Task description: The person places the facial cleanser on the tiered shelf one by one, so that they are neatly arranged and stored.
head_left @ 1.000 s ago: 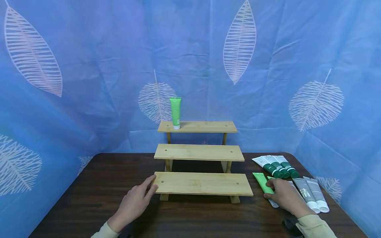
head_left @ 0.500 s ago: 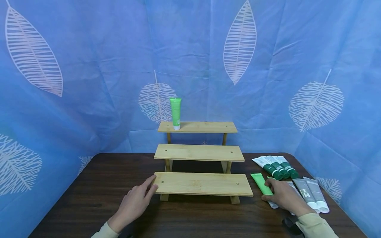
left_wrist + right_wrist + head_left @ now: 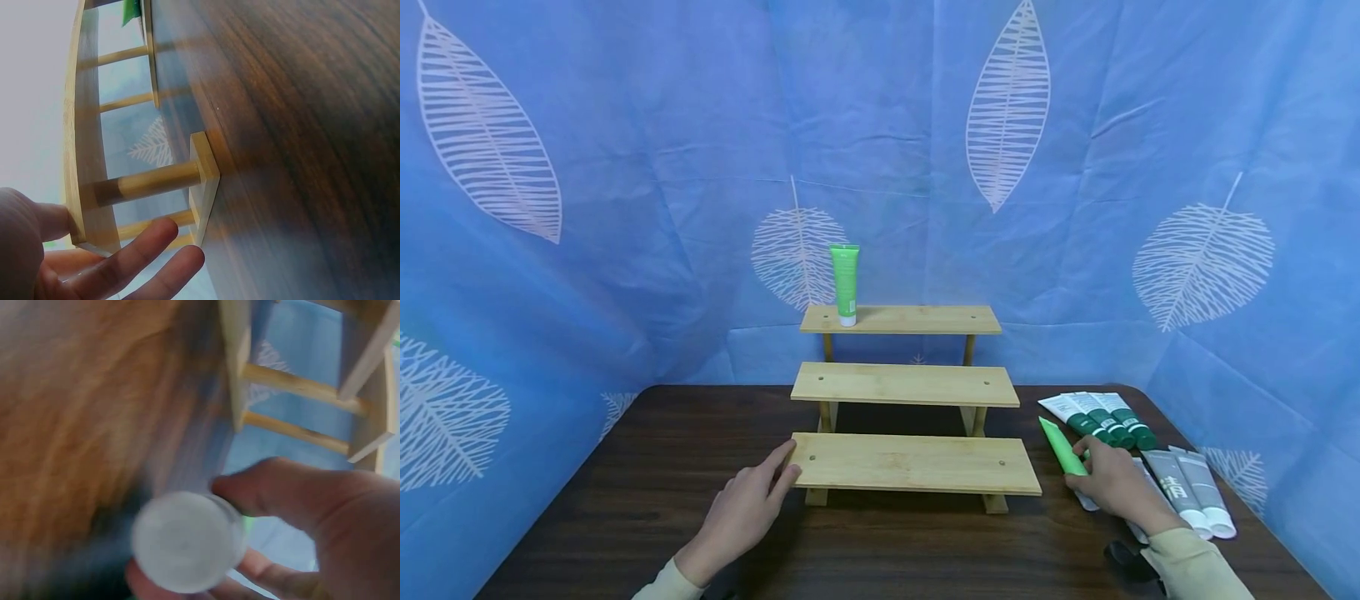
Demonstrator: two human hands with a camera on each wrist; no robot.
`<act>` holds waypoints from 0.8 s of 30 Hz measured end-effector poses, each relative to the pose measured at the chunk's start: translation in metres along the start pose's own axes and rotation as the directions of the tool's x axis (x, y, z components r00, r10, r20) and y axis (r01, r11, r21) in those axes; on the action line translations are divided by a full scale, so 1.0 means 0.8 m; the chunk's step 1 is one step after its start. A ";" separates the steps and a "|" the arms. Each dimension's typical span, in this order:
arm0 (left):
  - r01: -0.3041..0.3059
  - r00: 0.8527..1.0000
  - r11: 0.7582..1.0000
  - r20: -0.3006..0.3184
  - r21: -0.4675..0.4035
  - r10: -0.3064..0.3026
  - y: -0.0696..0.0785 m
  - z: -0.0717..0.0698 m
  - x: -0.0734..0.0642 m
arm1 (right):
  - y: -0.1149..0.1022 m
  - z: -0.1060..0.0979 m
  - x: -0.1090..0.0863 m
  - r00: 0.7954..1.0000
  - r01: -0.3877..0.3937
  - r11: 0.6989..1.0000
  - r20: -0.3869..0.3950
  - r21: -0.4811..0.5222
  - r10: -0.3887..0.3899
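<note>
My left hand (image 3: pixel 739 518) grips the left end of the lowest board of a three-step wooden display stand (image 3: pixel 910 464). In the left wrist view, the thumb (image 3: pixel 53 220) lies against the board's end, with other fingers reaching past it. To the right of the stand, my right hand (image 3: pixel 1118 485) pinches a light green squeeze tube (image 3: pixel 1060 446). Its round white cap (image 3: pixel 184 544) faces the right wrist camera, between thumb and fingers. Another green tube (image 3: pixel 845 283) stands upright, cap down, on the left of the top board.
Behind my right hand lie several white-and-dark-green tubes (image 3: pixel 1126 419). Grey tubes (image 3: pixel 1198 483) with white caps lie to its right, and a pale tube (image 3: pixel 1086 501) lies partly under the hand. A blue leaf-print cloth (image 3: pixel 895 150) hangs behind the dark wooden table (image 3: pixel 715 433).
The green tube in my right hand has shifted and tilted, its flat end rising away from the tabletop. My left hand stays at the stand's lowest board.
</note>
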State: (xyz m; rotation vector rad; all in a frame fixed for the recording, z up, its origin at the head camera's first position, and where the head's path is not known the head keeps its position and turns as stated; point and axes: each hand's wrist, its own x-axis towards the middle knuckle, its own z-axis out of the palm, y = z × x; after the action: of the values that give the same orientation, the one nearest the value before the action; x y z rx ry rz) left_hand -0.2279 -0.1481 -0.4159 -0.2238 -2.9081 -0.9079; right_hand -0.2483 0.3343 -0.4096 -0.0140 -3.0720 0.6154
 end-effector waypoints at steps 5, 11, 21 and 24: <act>-0.009 1.000 1.000 -0.008 0.015 0.009 0.000 -0.001 0.001 | -0.011 -0.014 0.003 0.995 -0.004 0.997 -0.099 0.075 0.012; -0.017 1.000 1.000 -0.009 0.014 0.017 0.001 -0.002 0.000 | -0.035 -0.023 0.005 0.967 0.058 0.988 -0.253 0.142 -0.020; -0.031 0.999 0.999 -0.011 0.007 0.031 -0.001 0.001 0.000 | -0.086 -0.037 0.016 0.923 0.195 0.932 -0.378 0.304 -0.070; -0.027 1.000 1.000 -0.012 0.002 0.027 -0.001 0.002 0.000 | -0.102 -0.040 0.020 0.923 0.209 0.912 -0.378 0.353 -0.065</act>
State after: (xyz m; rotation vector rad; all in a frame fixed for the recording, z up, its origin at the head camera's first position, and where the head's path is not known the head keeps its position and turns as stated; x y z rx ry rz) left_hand -0.2281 -0.1477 -0.4172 -0.2557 -2.8877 -0.8991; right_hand -0.2647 0.2713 -0.3488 0.0863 -2.5269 1.0660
